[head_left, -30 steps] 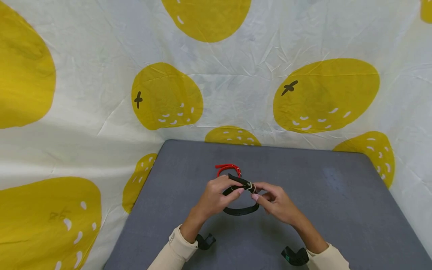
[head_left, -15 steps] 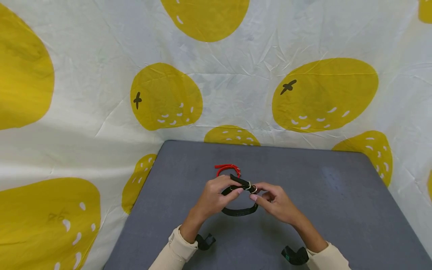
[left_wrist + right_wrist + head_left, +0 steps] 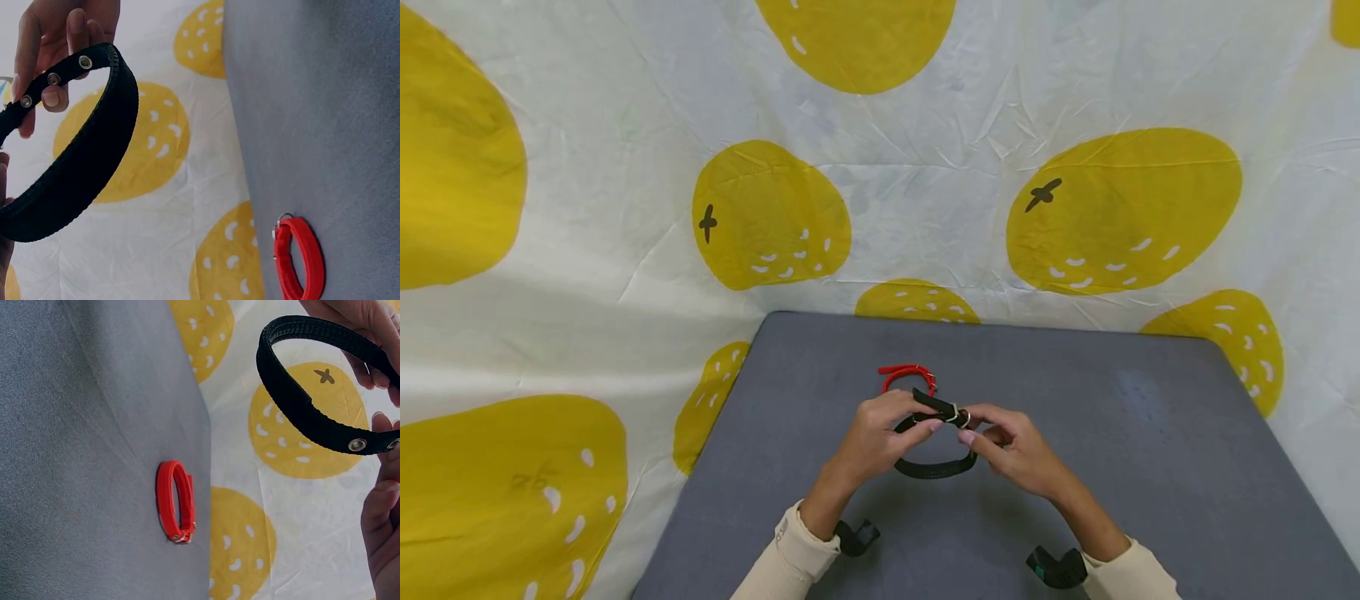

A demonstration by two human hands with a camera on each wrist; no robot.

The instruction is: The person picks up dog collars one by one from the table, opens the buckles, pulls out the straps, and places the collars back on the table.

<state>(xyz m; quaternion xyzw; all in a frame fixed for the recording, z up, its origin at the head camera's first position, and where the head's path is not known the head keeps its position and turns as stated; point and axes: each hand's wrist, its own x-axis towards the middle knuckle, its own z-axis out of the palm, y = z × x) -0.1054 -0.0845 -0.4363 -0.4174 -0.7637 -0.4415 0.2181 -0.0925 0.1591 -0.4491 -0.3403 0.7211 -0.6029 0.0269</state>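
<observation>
A black collar (image 3: 934, 471) with metal eyelets and a buckle is held up in a loop between both hands, above the table. My left hand (image 3: 883, 433) pinches the strap beside its free end, thumb in front. On the other side my right hand (image 3: 1011, 446) pinches it near the metal ring and buckle (image 3: 958, 417). In the left wrist view, the eyelets of the black collar (image 3: 94, 150) run along the strap by the fingers of the right hand (image 3: 69, 31). The right wrist view shows the broad band of the black collar (image 3: 290, 400) curving away from the hands.
A red collar (image 3: 910, 369), buckled into a loop, lies on the grey table (image 3: 1075, 392) just beyond the hands. Behind and beside the table hangs a white cloth (image 3: 925, 208) printed with yellow fruit. A dark wrist camera (image 3: 1056, 568) sits by the right sleeve.
The black collar's strap and ring have shifted and turned slightly between the fingers. Both hands stay in nearly the same place, and the red collar has not moved.
</observation>
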